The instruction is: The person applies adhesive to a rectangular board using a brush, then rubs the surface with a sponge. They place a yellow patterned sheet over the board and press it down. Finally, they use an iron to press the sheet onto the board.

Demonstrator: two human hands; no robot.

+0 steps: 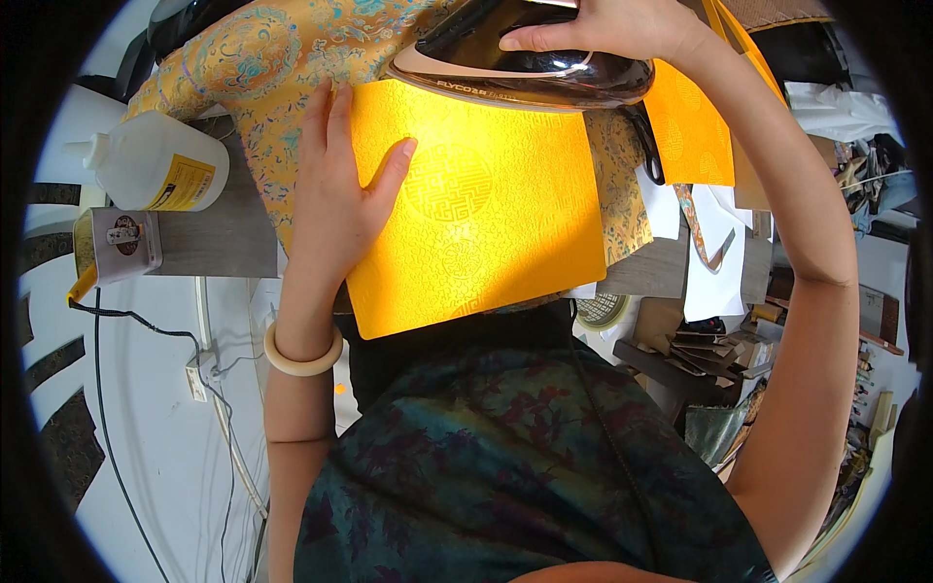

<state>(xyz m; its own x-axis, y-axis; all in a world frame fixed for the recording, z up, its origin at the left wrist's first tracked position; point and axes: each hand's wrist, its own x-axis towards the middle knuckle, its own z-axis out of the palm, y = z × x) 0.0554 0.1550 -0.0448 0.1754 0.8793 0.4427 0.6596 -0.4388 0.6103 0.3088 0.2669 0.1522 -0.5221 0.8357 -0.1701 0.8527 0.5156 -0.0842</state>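
Observation:
A yellow brocade-patterned panel (pixel 481 240), embossed with round medallions, lies tilted slightly in front of me, brightly lit by sun. My left hand (pixel 342 175) rests flat along its left side, the thumb on its face and the fingers spread toward the far edge. Over that far edge is a dark Flyco clothes iron (pixel 532 76) with a copper-coloured band. My right hand (pixel 619 29) grips its handle, which is partly out of view at the top. I cannot tell whether the soleplate touches the panel. Gold floral brocade fabric (pixel 270 124) spreads beneath and beyond the panel.
A white squeeze bottle (pixel 171 164) and a square tin (pixel 124 244) with a yellow-handled tool (pixel 84 283) stand on the left of the grey table (pixel 211 244). At right are a yellow paper bag (pixel 685 124), white paper (pixel 711 277) and a patterned strip (pixel 692 218).

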